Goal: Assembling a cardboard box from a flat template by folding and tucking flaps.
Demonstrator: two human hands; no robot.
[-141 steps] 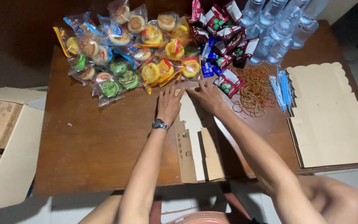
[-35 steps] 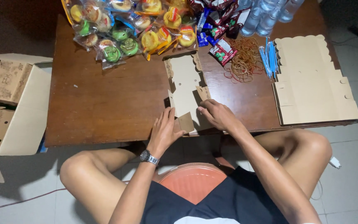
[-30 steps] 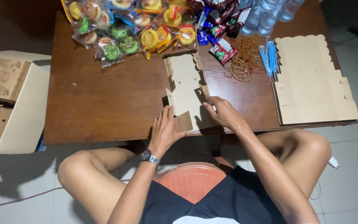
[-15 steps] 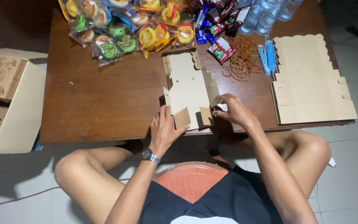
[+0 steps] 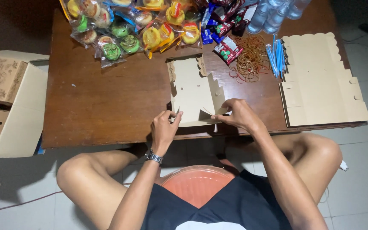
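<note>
While bent over the table edge, both hands (image 5: 163, 127) (image 5: 238, 114) in pinching grip on the cardboard box (image 5: 192, 91) flaps.

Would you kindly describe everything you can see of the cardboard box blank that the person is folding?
The cardboard box blank is plain tan card, die-cut, with scalloped far edges and small round holes. It lies on the brown wooden table near the front edge, partly folded: its side flaps stand up and the near end is being turned up. The left hand holds the near left corner; the right hand pinches the near right flap.
</note>
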